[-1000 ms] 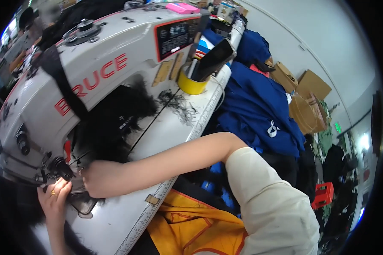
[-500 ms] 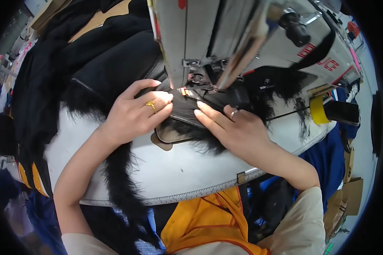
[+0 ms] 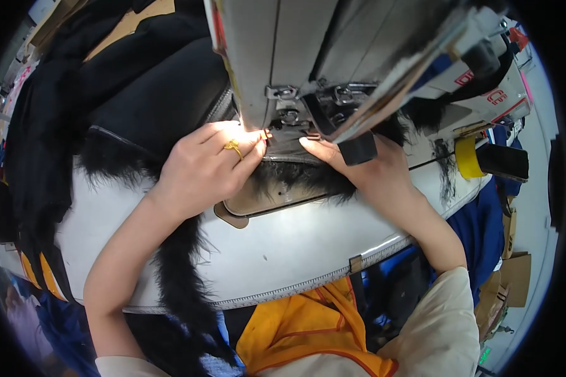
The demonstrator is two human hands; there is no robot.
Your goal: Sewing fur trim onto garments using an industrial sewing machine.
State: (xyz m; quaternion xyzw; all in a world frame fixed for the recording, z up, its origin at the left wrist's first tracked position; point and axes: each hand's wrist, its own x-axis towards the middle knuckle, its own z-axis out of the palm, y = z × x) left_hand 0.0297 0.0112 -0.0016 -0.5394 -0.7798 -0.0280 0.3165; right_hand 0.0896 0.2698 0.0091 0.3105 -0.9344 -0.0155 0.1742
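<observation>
My left hand [image 3: 214,160], wearing a gold ring, has bent fingers closed on black fabric [image 3: 144,107] beside the sewing machine's [image 3: 283,56] lit needle area, where glare hides fine detail. My right hand [image 3: 383,176] lies right of the presser foot, one finger stretched flat on the dark material; its other fingers are partly hidden behind machine parts. Black fluffy trim [image 3: 302,176] runs below both hands over a beige plate [image 3: 264,200], and a long strand [image 3: 179,276] hangs over the white table's [image 3: 295,251] front edge.
Dark garments [image 3: 44,125] lie piled at the left. At the right stand a yellow holder [image 3: 467,157] with a dark object [image 3: 506,162], and cardboard [image 3: 512,283] beyond blue cloth [image 3: 468,232]. A ruler strip [image 3: 314,283] follows the front edge. Orange cloth [image 3: 295,333] is below.
The view swung from the machine's side to its needle end, then shifted slightly. Since the last frame my right hand has moved right and up, its fingers now more hidden by the machine.
</observation>
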